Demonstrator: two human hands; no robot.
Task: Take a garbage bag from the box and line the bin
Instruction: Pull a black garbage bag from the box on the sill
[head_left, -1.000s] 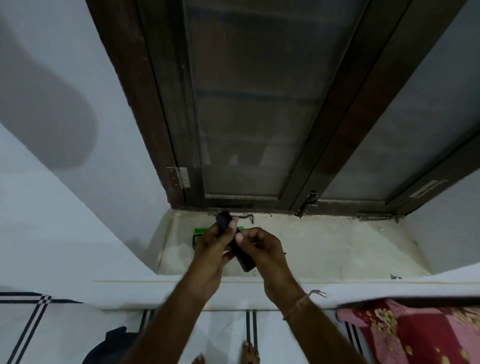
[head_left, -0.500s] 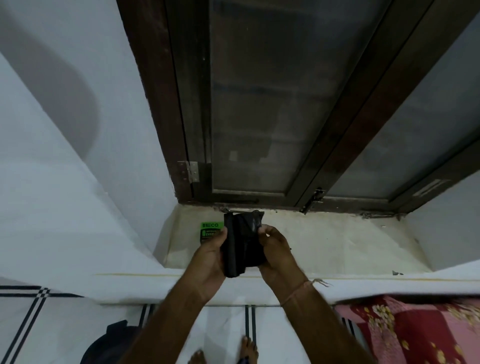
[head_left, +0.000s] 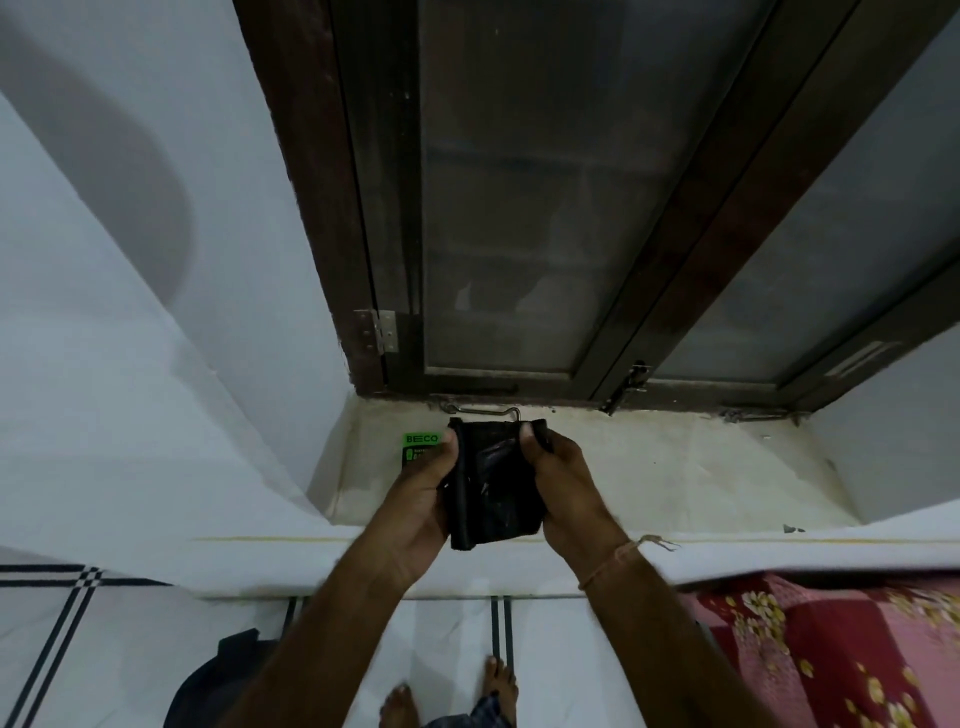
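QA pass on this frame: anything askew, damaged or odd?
Nothing stands out. Both hands, left and right, hold the folded black bag over the sill; the green box lies flat behind.

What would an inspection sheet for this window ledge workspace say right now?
Surface: pale stone window ledge, stained.
Job's things: folded black garbage bag held over the ledge; green garbage bag box behind the left hand; dark bin on the floor.
Clutter: metal window hook on the ledge.
Hands: left hand and right hand both grip the bag.
Cables: nothing seen.
Surroundings: dark wooden window frame, floral bedspread, tiled floor.
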